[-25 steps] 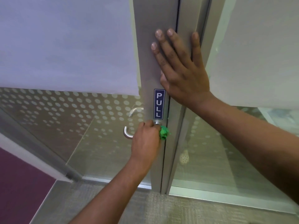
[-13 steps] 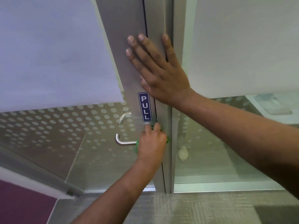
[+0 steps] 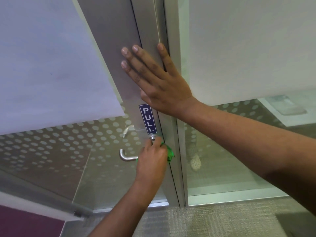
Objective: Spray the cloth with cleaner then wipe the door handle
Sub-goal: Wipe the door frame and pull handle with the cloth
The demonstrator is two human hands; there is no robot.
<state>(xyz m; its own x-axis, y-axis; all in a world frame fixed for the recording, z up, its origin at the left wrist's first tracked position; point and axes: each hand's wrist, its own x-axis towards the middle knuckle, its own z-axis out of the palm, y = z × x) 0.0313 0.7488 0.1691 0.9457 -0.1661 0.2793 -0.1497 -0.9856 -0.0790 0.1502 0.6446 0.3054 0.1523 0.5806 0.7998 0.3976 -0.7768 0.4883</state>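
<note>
left hand [image 3: 152, 161] curled round a green cloth [image 3: 169, 153], gripping it against the base end of the door handle [image 3: 127, 156]; the cloth shows only as a bunch at the hand's right side and a sliver under it, the rest hidden by the fingers; the handle's curved free end sticks out to the left of the hand, bare metal; the round handle boss [image 3: 152, 138] is just above the knuckles, slightly blurred.

right hand [image 3: 159, 82] flat, fingers straight and spread, pressed on the metal door stile [image 3: 119, 48] above the handle; 1 finger lies across the seam onto the door frame [image 3: 172, 31]; its heel touches the top right corner of a blue "pull" sticker [image 3: 147, 118], which sits between the 2 hands.

glass panel [image 3: 59, 151] left of the stile carries a white dot pattern and a frosted upper band; a 2nd handle [image 3: 129, 130] shows faintly through it on the far side; glass panel to the right [image 3: 230, 159], a light shoe [image 3: 195, 162] visible behind it; grey carpet [image 3: 213, 223] below; purple surface [image 3: 25, 223] at lower left.
</note>
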